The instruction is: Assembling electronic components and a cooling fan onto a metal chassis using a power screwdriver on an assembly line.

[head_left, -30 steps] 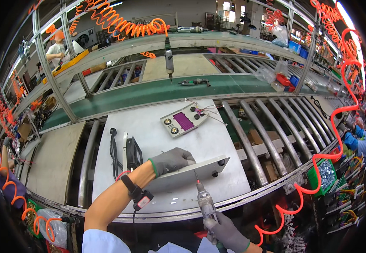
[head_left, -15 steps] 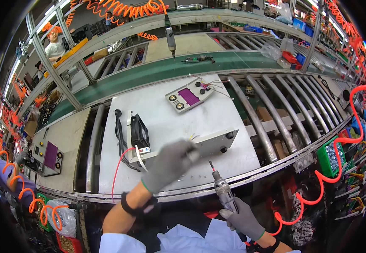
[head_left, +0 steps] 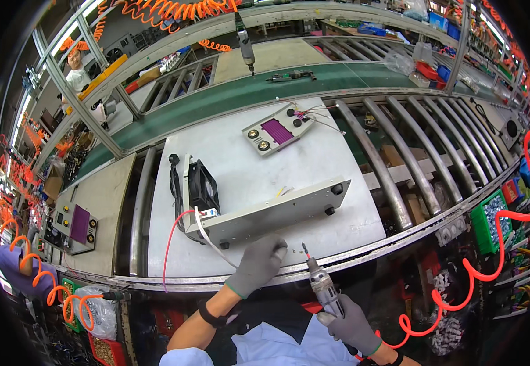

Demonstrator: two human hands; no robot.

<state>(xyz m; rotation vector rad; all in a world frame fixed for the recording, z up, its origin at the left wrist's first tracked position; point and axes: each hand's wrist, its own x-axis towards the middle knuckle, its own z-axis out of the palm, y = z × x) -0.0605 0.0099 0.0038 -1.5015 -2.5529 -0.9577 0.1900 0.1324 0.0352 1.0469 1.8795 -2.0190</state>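
Observation:
My right hand point(head_left: 351, 326), in a grey glove, is wrapped round a pneumatic screwdriver point(head_left: 324, 287) with its bit pointing up and away from me. At the near edge of the white board point(head_left: 259, 174), my left hand point(head_left: 259, 263), also gloved, has its fingers drawn together; whatever is in them is too small to make out. A few tiny pieces point(head_left: 297, 251) lie between that hand and the bit. Just beyond stands a grey metal chassis point(head_left: 265, 215) on its side, with black feet, a black fan point(head_left: 204, 188) and red and white wires.
A front panel with a purple window point(head_left: 275, 132) and loose wires lies farther back on the board. Steel rollers point(head_left: 393, 177) run to the right. Another screwdriver point(head_left: 246, 52) hangs above the green belt point(head_left: 216, 91). A red coiled hose point(head_left: 472, 268) loops at right, beside a green screw bin point(head_left: 492, 221).
My left hand has come down from in front of the chassis to the board's near edge, uncovering the chassis side. The right hand keeps its hold on the screwdriver.

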